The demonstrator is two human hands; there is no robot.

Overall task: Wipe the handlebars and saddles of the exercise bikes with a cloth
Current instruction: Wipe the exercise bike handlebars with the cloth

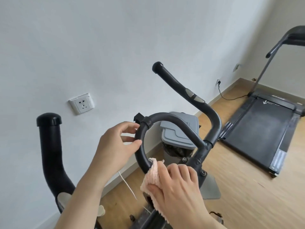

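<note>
From the head camera, the exercise bike's handlebars fill the middle of the view, seen from above and behind. The black handlebar loop (171, 119) curves round in the centre. The right handlebar arm (175, 81) rises toward the wall, with two grey sensor pads on its upper side. The left handlebar arm (49, 151), thicker and foam-covered with a glossy end cap, stands at the near left.

The left hand (115, 146) is on the left side of the loop, just below a black collar. Its thumb lies against the near face of the tube and its fingertips curl to the far side in a light hold.

The right hand (178, 187) is lower down, fingers bent over a pink cloth (151, 176) and gripping it. The cloth is bunched against the bottom of the loop, close to where it meets the stem (197, 158). One corner hangs down below the hand. The two hands are apart, one above the other along the same curve of tube.

Behind the loop, against the wall, stands a grey lidded bin (179, 133) with a black liner. A white wall socket (81, 104) sits to the left. Farther right, a second socket (218, 82) has a black cable running across the wooden floor (239, 187) to a folding treadmill (264, 129) in the corner.
</note>
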